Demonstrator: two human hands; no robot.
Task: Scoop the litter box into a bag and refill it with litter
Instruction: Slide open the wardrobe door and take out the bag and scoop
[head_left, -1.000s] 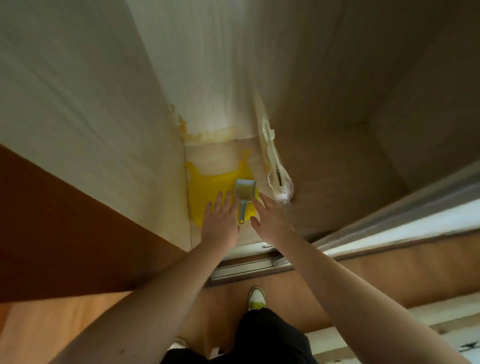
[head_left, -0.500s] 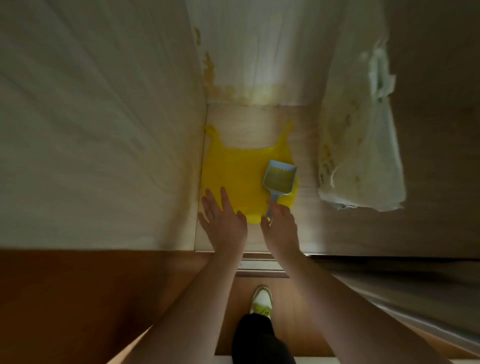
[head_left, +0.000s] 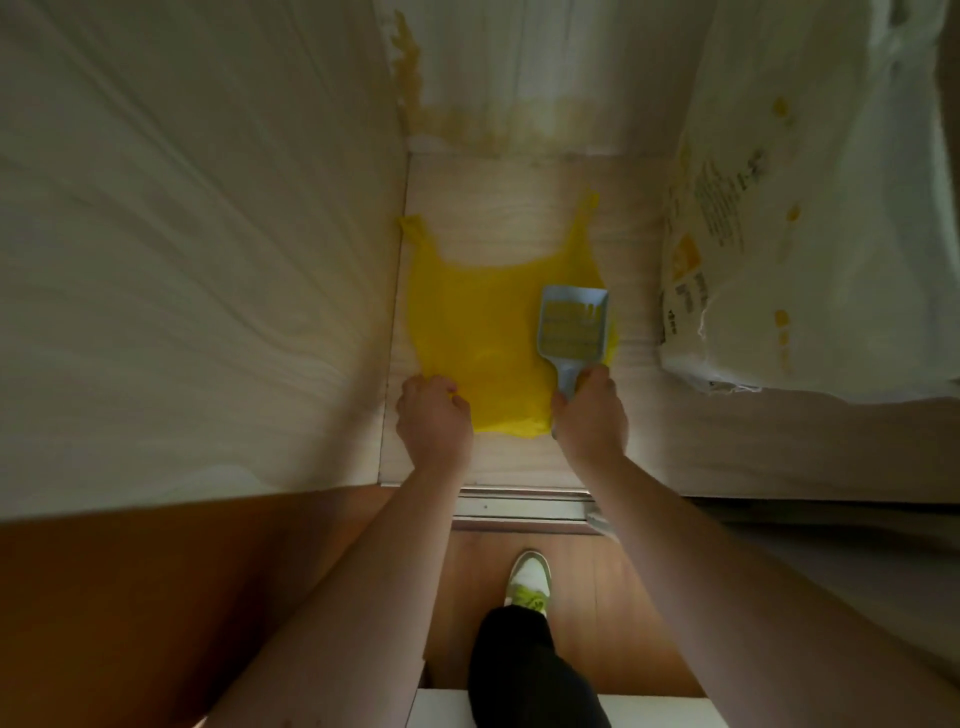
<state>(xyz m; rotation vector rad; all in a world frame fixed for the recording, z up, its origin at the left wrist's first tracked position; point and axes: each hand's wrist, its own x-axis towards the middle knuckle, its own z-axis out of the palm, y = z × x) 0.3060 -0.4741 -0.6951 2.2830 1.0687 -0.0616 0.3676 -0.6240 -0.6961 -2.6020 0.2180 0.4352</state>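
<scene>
The litter box itself is not in view; what shows is the gear for it, on the floor of a narrow pale recess. The yellow plastic bag (head_left: 483, 332) lies flat there, its 2 handles pointing to the back wall, and the grey-blue litter scoop (head_left: 571, 325) rests on the bag's right part with the slotted blade away from the person. The right hand (head_left: 589, 410) has its fingers curled round the scoop's handle, so it grips the scoop. The left hand (head_left: 434, 415) is curled at the near left edge of the bag and seems to pinch the plastic, though the fingertips are hidden under the knuckles. I judge this to be the very first step, collecting the tools, with no scooping done yet. The next move calls for lifting the scoop off the bag first, since its weight pins the thin plastic, then carrying both to the box and opening the bag's mouth. On the right stands a big white sack (head_left: 769, 249) with yellow marks, probably the new litter, just beside the bag. The walls are close on both sides, and a metal door track (head_left: 519, 506) crosses the threshold before the person's shoe (head_left: 529, 582), so it could catch a foot.
</scene>
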